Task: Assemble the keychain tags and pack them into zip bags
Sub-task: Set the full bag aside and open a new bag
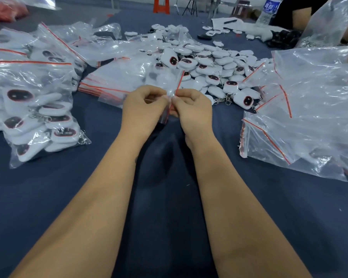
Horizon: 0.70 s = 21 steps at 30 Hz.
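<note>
A small clear zip bag [173,83] with a red seal strip stands upright between my hands above the dark blue table [169,197]. My left hand [143,109] pinches its left side near the mouth. My right hand [191,109] pinches the red strip edge on the right. A pile of loose white keychain tags [213,65] with dark oval faces and metal clasps lies just beyond my hands. A stack of flat empty zip bags [107,83] lies left of the pile. What the held bag contains is blurred.
Large clear bags full of packed tags [34,109] sit at the left. More crumpled clear bags [301,117] lie at the right. Another person's arm [301,17], a water bottle [269,11] and a paper sheet are at the far right.
</note>
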Each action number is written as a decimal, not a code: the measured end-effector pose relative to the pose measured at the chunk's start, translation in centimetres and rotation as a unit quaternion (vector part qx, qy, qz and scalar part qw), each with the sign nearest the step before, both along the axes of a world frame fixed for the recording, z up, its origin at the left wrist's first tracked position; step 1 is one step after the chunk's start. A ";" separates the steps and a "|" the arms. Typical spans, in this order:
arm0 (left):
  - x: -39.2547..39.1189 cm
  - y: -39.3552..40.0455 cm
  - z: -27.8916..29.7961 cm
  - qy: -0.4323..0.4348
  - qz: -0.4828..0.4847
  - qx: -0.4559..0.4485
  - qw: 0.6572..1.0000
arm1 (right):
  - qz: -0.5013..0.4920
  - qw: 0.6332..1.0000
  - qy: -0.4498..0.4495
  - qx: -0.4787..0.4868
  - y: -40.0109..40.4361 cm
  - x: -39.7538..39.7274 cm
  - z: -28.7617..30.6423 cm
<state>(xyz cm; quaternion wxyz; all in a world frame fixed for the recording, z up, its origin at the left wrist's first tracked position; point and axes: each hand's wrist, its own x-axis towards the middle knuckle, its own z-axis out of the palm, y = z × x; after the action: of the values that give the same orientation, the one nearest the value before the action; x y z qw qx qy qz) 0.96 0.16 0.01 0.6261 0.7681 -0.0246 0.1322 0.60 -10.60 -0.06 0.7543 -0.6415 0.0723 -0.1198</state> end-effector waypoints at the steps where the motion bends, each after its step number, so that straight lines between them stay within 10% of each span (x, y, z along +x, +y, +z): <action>1: 0.0 -0.1 -0.1 -0.001 -0.011 0.021 1.000 | 0.004 1.000 0.004 0.023 -0.1 0.0 0.1; 21: -0.8 1.4 -0.1 0.046 -0.073 -0.002 0.996 | 0.045 0.998 -0.008 -0.031 -0.5 -0.5 0.3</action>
<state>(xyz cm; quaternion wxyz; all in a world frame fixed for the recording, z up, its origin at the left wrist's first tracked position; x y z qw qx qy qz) 0.21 1.51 -0.08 0.6359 0.7684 -0.0518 0.0507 0.08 -11.07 0.23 0.7392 -0.6662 0.0341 -0.0930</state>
